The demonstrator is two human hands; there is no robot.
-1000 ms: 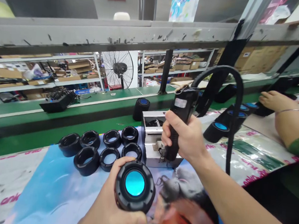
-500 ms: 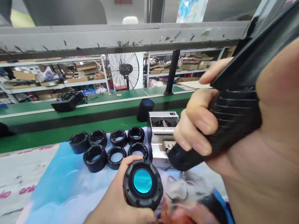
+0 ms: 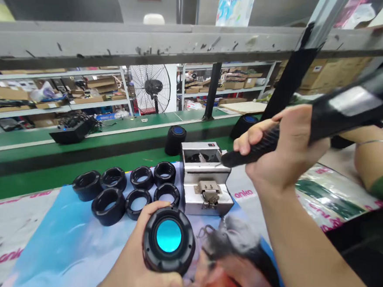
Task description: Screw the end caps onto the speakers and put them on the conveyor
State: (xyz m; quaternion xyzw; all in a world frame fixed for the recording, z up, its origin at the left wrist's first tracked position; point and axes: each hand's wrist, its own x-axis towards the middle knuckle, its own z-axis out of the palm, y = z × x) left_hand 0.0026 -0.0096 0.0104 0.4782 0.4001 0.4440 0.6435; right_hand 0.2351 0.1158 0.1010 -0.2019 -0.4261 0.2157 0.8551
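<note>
My left hand point(image 3: 142, 254) is wrapped round a black cylindrical speaker point(image 3: 151, 248), its end with a shiny blue disc turned up towards me. In my right hand point(image 3: 286, 150) is a black electric screwdriver point(image 3: 324, 115), held slanting with its tip down to the left. That tip is at the upper right edge of a metal screw feeder point(image 3: 204, 190); whether they touch I cannot tell. Just behind the speaker lie several black rings point(image 3: 108, 207) in two rough rows, left of the feeder.
A printed sheet point(image 3: 60, 239) covers the worktop. Black cylinders with blue tops, one of them a cylinder point(image 3: 176, 140) behind the feeder, stand on the green conveyor point(image 3: 138, 150). A metal beam point(image 3: 120, 42) crosses above. Another person's arm point(image 3: 372, 160) is at the right.
My right hand has moved away from the camera with the screwdriver, whose tip is now at the feeder's upper edge. The view has shifted slightly; my left hand still holds the speaker.
</note>
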